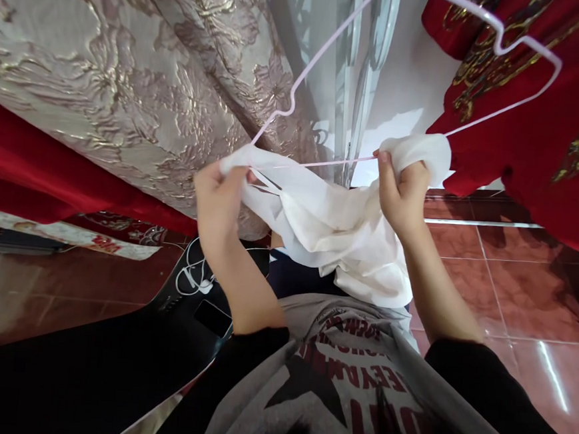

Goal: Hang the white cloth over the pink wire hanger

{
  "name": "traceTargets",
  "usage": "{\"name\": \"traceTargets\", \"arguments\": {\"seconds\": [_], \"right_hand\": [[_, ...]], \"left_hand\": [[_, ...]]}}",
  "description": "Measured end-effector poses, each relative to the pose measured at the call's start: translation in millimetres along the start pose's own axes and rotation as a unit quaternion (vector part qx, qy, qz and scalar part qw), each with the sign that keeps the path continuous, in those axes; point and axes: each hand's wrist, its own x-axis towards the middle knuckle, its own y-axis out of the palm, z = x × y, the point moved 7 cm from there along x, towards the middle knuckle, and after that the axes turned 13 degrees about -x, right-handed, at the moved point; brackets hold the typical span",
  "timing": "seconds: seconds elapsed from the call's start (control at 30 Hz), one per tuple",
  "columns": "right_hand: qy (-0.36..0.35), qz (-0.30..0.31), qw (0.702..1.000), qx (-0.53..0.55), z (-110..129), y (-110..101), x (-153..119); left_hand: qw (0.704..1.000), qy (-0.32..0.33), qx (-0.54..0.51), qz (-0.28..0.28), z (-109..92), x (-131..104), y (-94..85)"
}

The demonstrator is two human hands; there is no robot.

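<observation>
A soft white garment (330, 213) hangs in loose folds between my hands, over my lap. Its exact kind does not show. My left hand (221, 191) pinches one corner of it, slightly blurred, beside a thin white strip of the cloth. Further right, my right hand (404, 189) is closed on a bunched part of the garment, thumb up against the hanger's lower bar. The pale pink wire hanger (327, 46) stands tilted beyond my hands, its lower bar running behind or through the cloth; the top of the hanger is out of view.
Shiny embossed fabric (105, 75) hangs at the left, above red cloth (47, 164). Red garments with gold trim (527, 129) hang at the right. A phone (213, 318) and a white cable (189, 276) lie on a black seat (82, 361). Red tiles (504, 287) cover the floor.
</observation>
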Motion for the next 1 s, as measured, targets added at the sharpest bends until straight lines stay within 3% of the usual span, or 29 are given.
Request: {"name": "traceTargets", "arguments": {"seconds": [0.1, 0.27, 0.4, 0.53, 0.7, 0.8, 0.9, 1.0], "right_hand": [[-0.034, -0.006, 0.999, -0.027, 6, 2, -4], [-0.036, -0.012, 0.999, -0.026, 4, 3, -5], [-0.03, 0.0, 1.0, -0.008, 3, 6, -6], [-0.032, -0.004, 0.999, -0.02, 6, 2, -6], [-0.024, 0.024, 0.999, 0.035, 15, -14, -2], [0.035, 0.02, 0.992, 0.117, 12, -33, 5], [0.099, -0.072, 0.974, 0.19, -7, -70, 19], [0.198, -0.181, 0.948, 0.171, -47, -110, 39]], "left_hand": [[0.997, 0.068, 0.033, -0.002, -26, 14, 5.8], [0.984, 0.145, 0.087, 0.063, -64, 13, 44.4], [0.981, 0.091, 0.026, 0.167, -71, -2, 88.8], [0.975, 0.005, -0.022, 0.221, -52, -3, 115.2], [0.975, 0.033, 0.004, 0.221, -23, 13, 109.1], [0.977, 0.091, 0.023, 0.192, -24, 20, 99.6], [0.975, 0.139, 0.052, 0.165, -38, 25, 91.1], [0.971, 0.15, 0.076, 0.169, -54, 27, 86.0]]}}
